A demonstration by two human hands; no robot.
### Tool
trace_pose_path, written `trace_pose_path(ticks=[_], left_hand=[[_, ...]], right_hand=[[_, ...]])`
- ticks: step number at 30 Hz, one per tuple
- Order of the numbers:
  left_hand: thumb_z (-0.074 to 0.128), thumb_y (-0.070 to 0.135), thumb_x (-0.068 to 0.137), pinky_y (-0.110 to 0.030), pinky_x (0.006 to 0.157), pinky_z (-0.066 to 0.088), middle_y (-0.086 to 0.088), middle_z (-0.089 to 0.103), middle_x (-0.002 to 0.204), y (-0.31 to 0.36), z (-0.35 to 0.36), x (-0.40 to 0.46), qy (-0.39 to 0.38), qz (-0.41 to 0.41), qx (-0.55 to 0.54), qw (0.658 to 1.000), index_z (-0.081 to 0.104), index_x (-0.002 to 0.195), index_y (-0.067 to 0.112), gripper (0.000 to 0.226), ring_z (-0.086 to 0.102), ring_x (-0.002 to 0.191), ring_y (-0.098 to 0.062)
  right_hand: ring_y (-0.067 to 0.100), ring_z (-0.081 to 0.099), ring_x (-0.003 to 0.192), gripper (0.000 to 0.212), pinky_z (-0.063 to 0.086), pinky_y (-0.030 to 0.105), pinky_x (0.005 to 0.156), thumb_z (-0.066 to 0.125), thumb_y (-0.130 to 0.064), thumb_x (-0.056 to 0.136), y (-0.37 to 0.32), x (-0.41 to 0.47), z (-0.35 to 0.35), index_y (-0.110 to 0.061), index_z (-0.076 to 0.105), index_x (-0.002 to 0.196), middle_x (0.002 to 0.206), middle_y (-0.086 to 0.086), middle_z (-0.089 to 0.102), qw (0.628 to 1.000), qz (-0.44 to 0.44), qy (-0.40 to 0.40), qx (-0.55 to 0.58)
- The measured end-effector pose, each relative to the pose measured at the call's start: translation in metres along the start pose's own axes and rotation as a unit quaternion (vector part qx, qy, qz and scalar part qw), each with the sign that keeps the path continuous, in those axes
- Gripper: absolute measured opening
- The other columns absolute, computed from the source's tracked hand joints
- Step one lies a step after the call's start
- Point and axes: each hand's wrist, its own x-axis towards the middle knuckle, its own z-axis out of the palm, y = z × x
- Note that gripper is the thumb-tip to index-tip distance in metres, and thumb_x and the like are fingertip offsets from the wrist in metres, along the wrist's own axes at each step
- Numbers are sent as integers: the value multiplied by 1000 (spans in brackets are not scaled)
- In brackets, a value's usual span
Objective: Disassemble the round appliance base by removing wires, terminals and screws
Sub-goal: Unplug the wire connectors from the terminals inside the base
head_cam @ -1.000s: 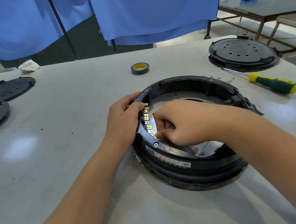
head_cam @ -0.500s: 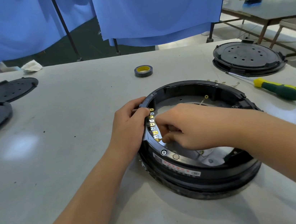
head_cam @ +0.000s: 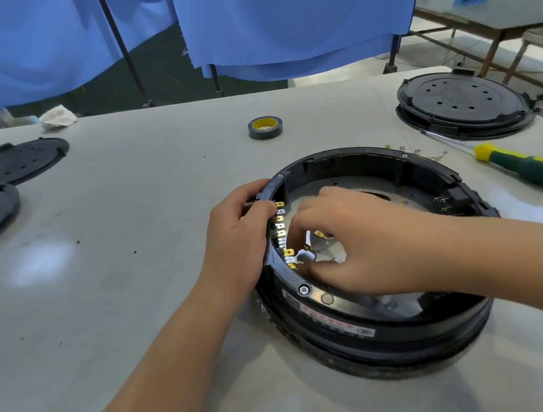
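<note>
Your left hand [head_cam: 243,240] grips the left rim of the round base [head_cam: 383,329], thumb hooked over the top edge and fingers curled against the outer wall. Your right hand [head_cam: 355,246] reaches down inside the ring with fingers bent toward the row of brass terminals [head_cam: 282,232] on the inner left wall; the fingertips are blurred, so you cannot tell whether they pinch a terminal or only touch it. A loose terminal [head_cam: 318,233] shows just under your right fingers. The label [head_cam: 330,326] on the base's near wall carries red marks and small print too blurred to read. The base sits on the tabletop [head_cam: 132,258] toward its right near side, directly under both hands. A screwdriver [head_cam: 523,165] lies near the right edge, tape [head_cam: 265,127] toward the far edge, a black lid [head_cam: 460,104] at the far right corner, and two black discs [head_cam: 13,167] at the left edge.
</note>
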Motion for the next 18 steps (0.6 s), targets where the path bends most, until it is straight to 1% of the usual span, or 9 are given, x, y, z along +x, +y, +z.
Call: trace_pose_path(ticks=[2, 3, 6, 8, 10, 12, 14, 16, 18], left_hand=[[50, 0, 87, -19, 59, 52, 4, 71, 77, 0, 0, 0, 0, 1, 7, 1000, 70, 101, 21, 32, 64, 68, -8], [51, 0, 87, -19, 60, 52, 4, 71, 77, -1, 1, 0, 1, 3, 8, 1000, 70, 100, 23, 32, 64, 69, -8], [51, 1, 87, -20, 63, 51, 4, 71, 78, -1, 0, 1, 1, 3, 10, 1000, 70, 98, 25, 32, 65, 70, -8], [51, 1, 87, -24, 66, 51, 2, 71, 80, -2, 0, 1, 0, 3, 14, 1000, 70, 103, 22, 32, 65, 73, -10], [51, 1, 87, -27, 66, 52, 0, 71, 82, -3, 0, 1, -2, 6, 16, 1000, 70, 102, 22, 32, 65, 74, -12], [51, 1, 86, -27, 67, 53, -1, 71, 83, -3, 0, 1, -2, 8, 11, 1000, 71, 101, 22, 33, 65, 74, -13], [51, 1, 86, -23, 65, 52, 1, 72, 83, -3, 0, 1, -1, 8, 10, 1000, 71, 101, 22, 32, 66, 74, -10], [51, 1, 86, -19, 63, 52, 2, 72, 84, -3, 0, 1, 0, 8, 12, 1000, 70, 101, 22, 32, 66, 73, -7], [51, 0, 86, -18, 62, 52, 3, 72, 83, -2, 0, 2, -1, 10, 9, 1000, 70, 99, 22, 32, 65, 72, -6]], right_hand=[[4, 44, 83, 4, 37, 23, 79, 64, -33, 81, 0, 2, 1, -33, 61, 82, 88, -14, 60, 997, 31, 3, 64], [3, 44, 84, 4, 36, 22, 78, 66, -34, 78, 0, 3, 2, -35, 62, 78, 86, -15, 60, 996, 42, 4, 82], [3, 42, 83, 2, 33, 15, 77, 65, -39, 74, 1, 1, 5, -38, 65, 72, 82, -19, 59, 995, 43, 8, 92], [1, 41, 81, 10, 30, 10, 76, 64, -41, 74, 1, 1, 6, -34, 71, 77, 78, -21, 55, 996, 41, 12, 84], [-2, 43, 80, 11, 30, 11, 79, 66, -39, 75, 1, 2, 6, -31, 73, 80, 78, -19, 55, 996, 46, 11, 77], [-6, 45, 78, 7, 30, 9, 76, 68, -36, 77, 1, 3, 5, -30, 72, 76, 75, -19, 56, 996, 47, 11, 80], [-12, 44, 75, 8, 32, 7, 72, 68, -31, 78, 0, 2, 5, -27, 69, 71, 67, -21, 52, 996, 40, 15, 81], [-10, 43, 73, 12, 33, 10, 71, 66, -28, 80, -1, 2, 6, -25, 65, 68, 64, -20, 49, 997, 33, 15, 69], [-4, 45, 70, 12, 35, 17, 70, 65, -27, 81, -3, 1, 6, -25, 62, 68, 66, -17, 52, 998, 33, 14, 61]])
